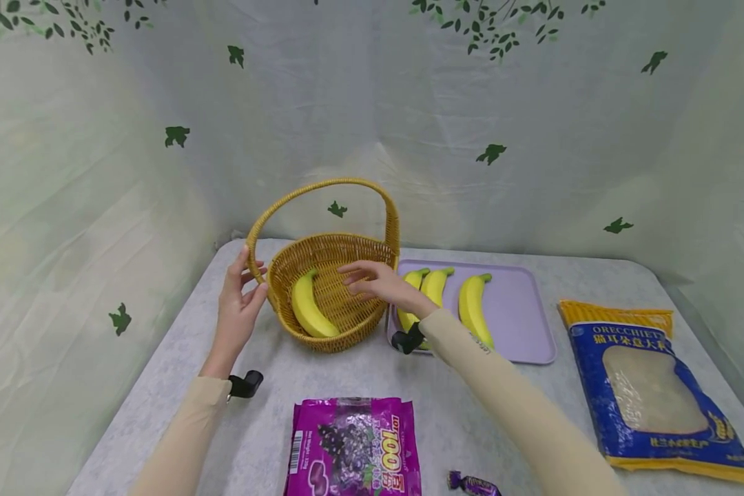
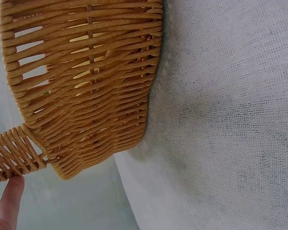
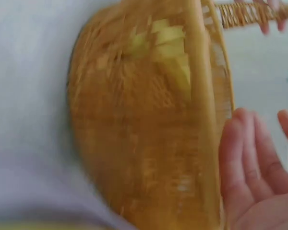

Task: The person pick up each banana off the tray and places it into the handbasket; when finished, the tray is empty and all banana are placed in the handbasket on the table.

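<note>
A brown wicker basket [image 1: 331, 244] with a tall arched handle [image 1: 392, 224] stands on the table, one yellow banana [image 1: 310, 308] lying inside. With thumb and fingers, my left hand [image 1: 240, 303] holds the left foot of the handle; the left wrist view shows its fingertips [image 2: 12, 199] against the weave. Over the basket's right side hovers my right hand [image 1: 381, 284], fingers loosely bent and nothing in them. In the blurred right wrist view, that hand [image 3: 259, 182] appears beside the basket's rim. Right of the basket, several bananas [image 1: 473, 310] rest on a purple tray [image 1: 523, 317].
A purple candy bag [image 1: 353, 448] lies at the table's front, with a wrapped candy [image 1: 474, 483] to its right. A blue and yellow pasta bag [image 1: 651, 393] lies at the right. Light curtains [image 1: 372, 124] with leaf prints enclose the table's back and sides.
</note>
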The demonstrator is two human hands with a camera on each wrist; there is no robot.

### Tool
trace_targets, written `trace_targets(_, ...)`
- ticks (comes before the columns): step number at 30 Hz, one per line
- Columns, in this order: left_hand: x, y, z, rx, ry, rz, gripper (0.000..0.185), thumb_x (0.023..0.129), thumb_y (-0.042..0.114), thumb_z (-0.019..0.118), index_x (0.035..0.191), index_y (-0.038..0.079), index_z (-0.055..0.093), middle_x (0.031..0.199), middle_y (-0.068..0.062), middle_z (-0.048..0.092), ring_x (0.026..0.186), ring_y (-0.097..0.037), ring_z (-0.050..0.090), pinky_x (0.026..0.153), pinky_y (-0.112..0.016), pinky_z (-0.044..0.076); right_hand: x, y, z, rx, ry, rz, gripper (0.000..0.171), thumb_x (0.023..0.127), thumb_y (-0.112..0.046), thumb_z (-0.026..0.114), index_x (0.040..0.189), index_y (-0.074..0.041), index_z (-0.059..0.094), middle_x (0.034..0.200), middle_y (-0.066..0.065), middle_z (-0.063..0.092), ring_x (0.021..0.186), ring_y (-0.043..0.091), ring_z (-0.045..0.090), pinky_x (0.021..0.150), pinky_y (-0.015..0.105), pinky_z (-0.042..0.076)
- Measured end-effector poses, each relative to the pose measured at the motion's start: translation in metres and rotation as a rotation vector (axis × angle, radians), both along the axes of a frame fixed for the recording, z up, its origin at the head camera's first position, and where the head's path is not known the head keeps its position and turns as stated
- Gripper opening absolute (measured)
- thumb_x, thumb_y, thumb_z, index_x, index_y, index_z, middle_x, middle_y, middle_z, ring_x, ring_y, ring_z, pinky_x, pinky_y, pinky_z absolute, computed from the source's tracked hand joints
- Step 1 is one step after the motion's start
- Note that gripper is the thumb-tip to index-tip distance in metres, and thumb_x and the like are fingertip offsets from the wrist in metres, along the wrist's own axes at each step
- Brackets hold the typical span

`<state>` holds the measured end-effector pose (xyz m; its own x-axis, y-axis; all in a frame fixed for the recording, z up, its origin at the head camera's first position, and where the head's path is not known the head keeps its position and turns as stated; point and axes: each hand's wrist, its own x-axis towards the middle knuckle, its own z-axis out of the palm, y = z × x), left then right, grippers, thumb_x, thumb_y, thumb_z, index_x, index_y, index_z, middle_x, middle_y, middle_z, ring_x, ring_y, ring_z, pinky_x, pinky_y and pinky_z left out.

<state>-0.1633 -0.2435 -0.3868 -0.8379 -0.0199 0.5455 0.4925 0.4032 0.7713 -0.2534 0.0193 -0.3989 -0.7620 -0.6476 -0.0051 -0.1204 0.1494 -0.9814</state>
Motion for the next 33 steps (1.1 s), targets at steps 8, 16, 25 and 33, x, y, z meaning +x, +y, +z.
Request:
trace_targets(8,-0.001,-0.001,-0.002,-0.007,0.017,0.001,0.068,0.093,-0.010,0.051,0.151,0.014,0.023,0.130,-0.032,0.040,0.113,-0.040,0.044,0.087,-0.012,0.043,-0.009,0.079,-0.002,-0.078,-0.029,-0.073,0.044,0.096,-0.008,0.053,0.138,0.001,0.045,0.123,0.023,0.056,0.111,0.048,0.050,0.092,0.057,0.043)
trace_targets(16,-0.002,0.000,-0.003,-0.010,0.005,0.007,0.068,0.094,-0.009,0.051,0.151,0.014,0.022,0.130,-0.031,0.040,0.113,-0.041,0.044,0.087,-0.012,0.043,-0.013,0.152,-0.019,-0.019,-0.052,-0.255,0.044,0.097,-0.009,0.052,0.139,0.002,0.043,0.131,0.033,0.046,0.111,0.048,0.049,0.094,0.055,0.043)
trace_targets(25,-0.003,0.002,-0.002,-0.001,0.042,-0.003,0.068,0.092,-0.012,0.050,0.150,0.013,0.023,0.125,-0.017,0.045,0.111,-0.046,0.044,0.085,-0.012,0.044,-0.004,0.207,-0.029,0.113,-0.072,-0.387,0.052,0.098,-0.020,0.053,0.144,-0.001,0.038,0.134,0.027,0.048,0.111,0.040,0.053,0.097,0.052,0.042)
trace_targets(33,-0.019,-0.012,-0.026,-0.001,0.053,0.008,0.069,0.094,-0.007,0.052,0.151,0.019,0.023,0.127,-0.015,0.045,0.113,-0.039,0.046,0.084,-0.012,0.044,0.000,0.226,-0.033,0.207,-0.090,-0.366,0.056,0.098,-0.026,0.054,0.146,-0.002,0.035,0.135,0.027,0.047,0.109,0.043,0.055,0.090,0.049,0.048)
